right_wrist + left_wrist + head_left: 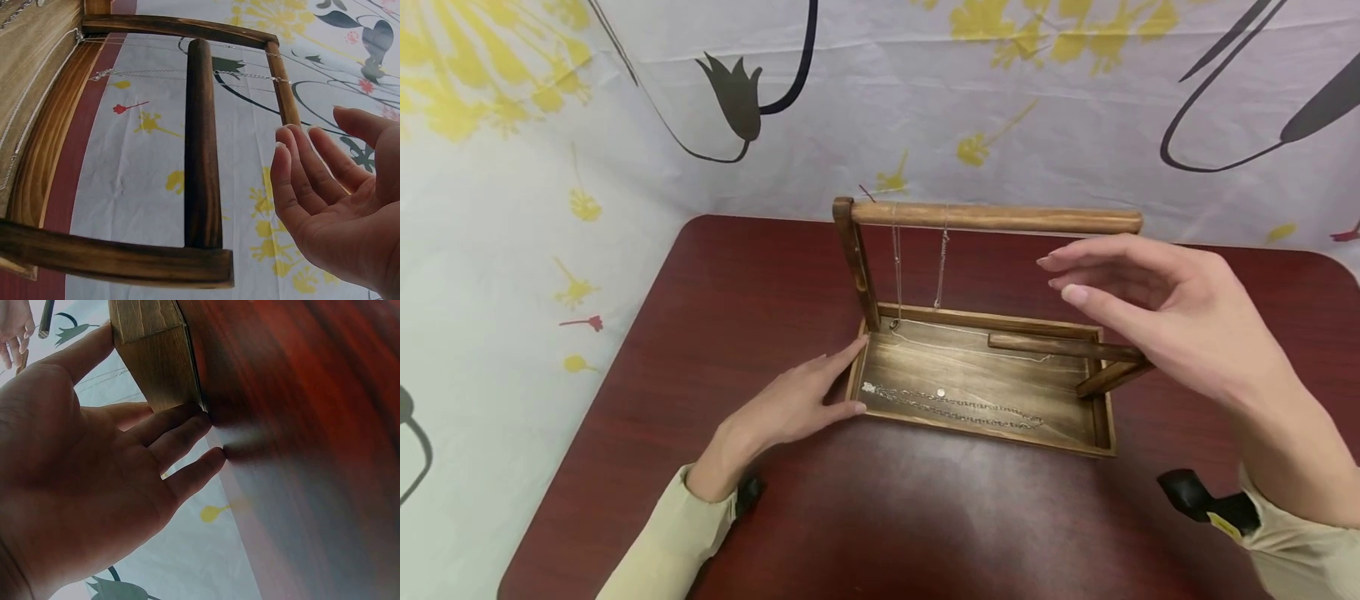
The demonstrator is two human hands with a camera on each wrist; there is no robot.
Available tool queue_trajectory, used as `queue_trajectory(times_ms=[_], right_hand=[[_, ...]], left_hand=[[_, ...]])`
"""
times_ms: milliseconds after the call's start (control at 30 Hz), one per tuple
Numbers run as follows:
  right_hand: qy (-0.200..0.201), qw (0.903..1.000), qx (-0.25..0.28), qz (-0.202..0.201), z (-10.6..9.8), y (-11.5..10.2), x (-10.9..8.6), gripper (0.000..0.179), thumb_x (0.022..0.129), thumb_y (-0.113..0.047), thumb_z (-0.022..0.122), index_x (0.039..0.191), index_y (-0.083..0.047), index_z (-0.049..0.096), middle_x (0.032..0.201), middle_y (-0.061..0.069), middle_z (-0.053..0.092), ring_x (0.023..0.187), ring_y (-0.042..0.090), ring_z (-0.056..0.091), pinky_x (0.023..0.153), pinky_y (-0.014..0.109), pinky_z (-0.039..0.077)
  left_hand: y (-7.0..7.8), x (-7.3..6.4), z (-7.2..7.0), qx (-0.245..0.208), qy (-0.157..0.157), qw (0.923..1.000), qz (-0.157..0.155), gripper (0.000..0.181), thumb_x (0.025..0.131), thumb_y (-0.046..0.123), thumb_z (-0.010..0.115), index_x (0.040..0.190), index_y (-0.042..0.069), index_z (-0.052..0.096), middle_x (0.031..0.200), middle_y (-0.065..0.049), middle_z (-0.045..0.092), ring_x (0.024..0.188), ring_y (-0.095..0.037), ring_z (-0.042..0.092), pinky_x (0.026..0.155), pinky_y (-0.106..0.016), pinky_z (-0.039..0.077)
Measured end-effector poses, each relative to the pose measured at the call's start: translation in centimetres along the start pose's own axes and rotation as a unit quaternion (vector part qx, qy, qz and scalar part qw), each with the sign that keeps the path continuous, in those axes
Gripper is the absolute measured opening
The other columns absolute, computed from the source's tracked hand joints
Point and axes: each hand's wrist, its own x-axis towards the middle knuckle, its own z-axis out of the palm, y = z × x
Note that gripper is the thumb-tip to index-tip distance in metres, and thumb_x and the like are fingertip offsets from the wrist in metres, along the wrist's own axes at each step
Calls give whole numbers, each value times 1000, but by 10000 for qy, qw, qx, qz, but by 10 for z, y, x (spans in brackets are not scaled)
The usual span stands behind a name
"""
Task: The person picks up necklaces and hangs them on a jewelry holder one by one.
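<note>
A wooden jewelry stand has a shallow tray (985,432) below and a long top bar (1030,219) above. Two thin necklaces hang near the bar's left end, one a fine chain (897,262), the other a thicker chain (942,267). Inside the tray lie a silver link necklace (1000,407) and a small round pendant (941,392). My left hand (790,400) touches the tray's left end with fingers and thumb spread. Raised above the stand's right side is my right hand (1195,317), its fingers loosely curved with nothing between them.
A shorter wooden bar (1037,345) crosses above the tray's right half, lower than the top bar. The stand sits on a dark red table (760,300). A white cloth (865,100) with yellow and grey flower prints hangs behind.
</note>
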Motion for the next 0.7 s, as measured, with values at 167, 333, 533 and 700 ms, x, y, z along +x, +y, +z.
queue_trajectory(times_ms=[167, 333, 533, 700], right_hand=[[109, 9999, -11, -39, 0, 3, -4, 28, 93, -9, 70, 121, -12, 71, 117, 5, 71, 96, 15, 71, 69, 20, 56], [222, 9995, 174, -167, -1, 10, -10, 31, 90, 1, 71, 120, -5, 70, 119, 9, 69, 95, 16, 70, 75, 19, 55], [238, 9989, 256, -308, 0, 14, -17, 34, 88, 6, 71, 121, -1, 69, 119, 13, 69, 95, 17, 70, 75, 21, 56], [229, 9983, 433, -320, 1, 17, -21, 35, 85, 12, 70, 119, 3, 68, 120, 17, 68, 97, 17, 69, 77, 23, 56]], left_hand=[[-1, 1, 0, -39, 51, 9999, 112, 87, 92, 56, 64, 158, 43, 9, 158, 3, 34, 141, -26, 39, 113, -47, 35], [-1, 2, -1, -82, 100, 9998, 159, 88, 91, 54, 66, 159, 41, 11, 158, 4, 34, 141, -24, 39, 112, -45, 36], [-1, 2, 0, -80, 136, 9998, 152, 90, 89, 53, 69, 159, 40, 12, 156, 0, 38, 139, -22, 42, 111, -44, 38], [0, 2, 0, -75, 168, 9997, 128, 91, 89, 54, 69, 158, 40, 13, 155, -2, 40, 138, -22, 43, 110, -43, 39]])
